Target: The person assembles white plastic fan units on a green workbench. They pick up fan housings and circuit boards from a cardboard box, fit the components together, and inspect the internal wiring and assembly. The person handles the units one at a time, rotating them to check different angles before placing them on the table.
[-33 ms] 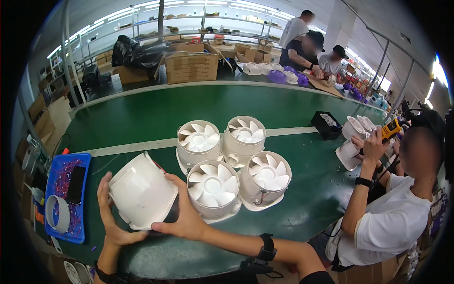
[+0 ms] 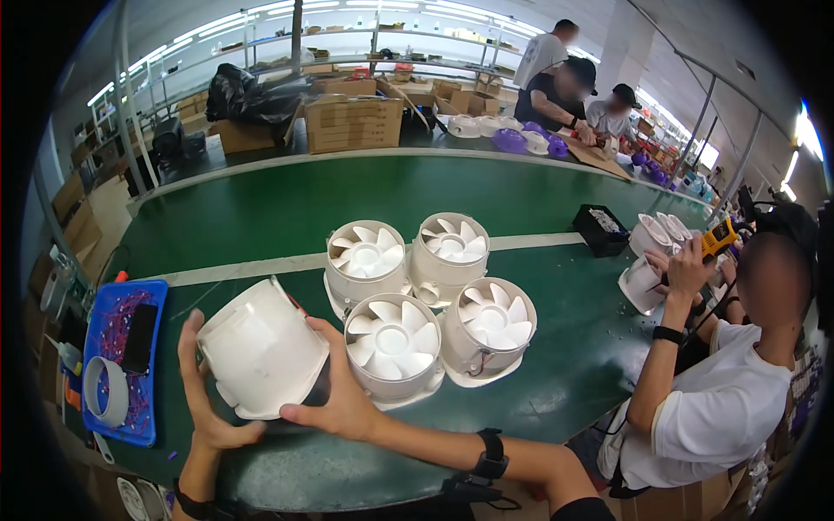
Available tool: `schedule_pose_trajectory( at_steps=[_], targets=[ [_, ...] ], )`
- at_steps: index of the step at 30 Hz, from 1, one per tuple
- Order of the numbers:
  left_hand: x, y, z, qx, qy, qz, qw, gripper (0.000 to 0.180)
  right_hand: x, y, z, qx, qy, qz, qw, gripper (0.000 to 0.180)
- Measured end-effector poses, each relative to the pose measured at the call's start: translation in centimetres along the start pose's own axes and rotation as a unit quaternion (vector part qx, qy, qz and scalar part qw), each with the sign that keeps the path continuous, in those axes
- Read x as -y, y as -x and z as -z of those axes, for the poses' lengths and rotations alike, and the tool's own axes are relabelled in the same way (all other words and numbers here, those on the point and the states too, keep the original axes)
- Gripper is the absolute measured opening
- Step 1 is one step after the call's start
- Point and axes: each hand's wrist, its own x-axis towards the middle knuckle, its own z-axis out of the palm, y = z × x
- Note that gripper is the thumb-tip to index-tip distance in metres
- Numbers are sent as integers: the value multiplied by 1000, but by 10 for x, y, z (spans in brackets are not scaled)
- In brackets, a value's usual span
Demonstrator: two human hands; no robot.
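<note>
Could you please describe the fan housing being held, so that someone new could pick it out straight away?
On the green table, left of a cluster of four upright white fans, both hands grip one white fan housing. The left hand and right hand hold it. Unlike its neighbours, it is tipped sideways, showing no blades.

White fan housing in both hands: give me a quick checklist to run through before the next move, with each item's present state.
1. Left hand on the white fan housing: ok, fingers wrap its left side.
2. Right hand supports it: ok, palm on the lower right.
3. Housing lifted off the green table: cannot tell, its underside is hidden.
4. Four finished fans upright and grouped: ok.
5. Blue tray apart from the housing: ok.
6. Co-worker's hands away from the housing: ok.
</note>
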Motion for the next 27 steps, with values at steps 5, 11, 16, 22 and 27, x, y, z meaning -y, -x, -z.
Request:
schedule_pose_trajectory(
  at_steps=[5, 11, 16, 22, 27],
  targets=[
    [-6, -16, -12, -41, 158, 139, 977, 124, -11, 4, 1, 19, -133, -24, 991, 94],
    [-5, -22, -2, -10, 309, 241, 920, 114, -12, 7, 3, -3, -390, -174, 904, 85],
    [3, -9, 5, 20, 287, 285, 914, 109, -12, 1, 1, 57, -500, -299, 811, 91],
    [11, -5, 5, 72, 384, 331, 859, 111, -14, 3, 7, 87, -538, -333, 769, 104],
    [13, -4, 8, 98, 401, 344, 843, 107, -14, 3, 7, 119, -478, -336, 803, 107]
  ],
)
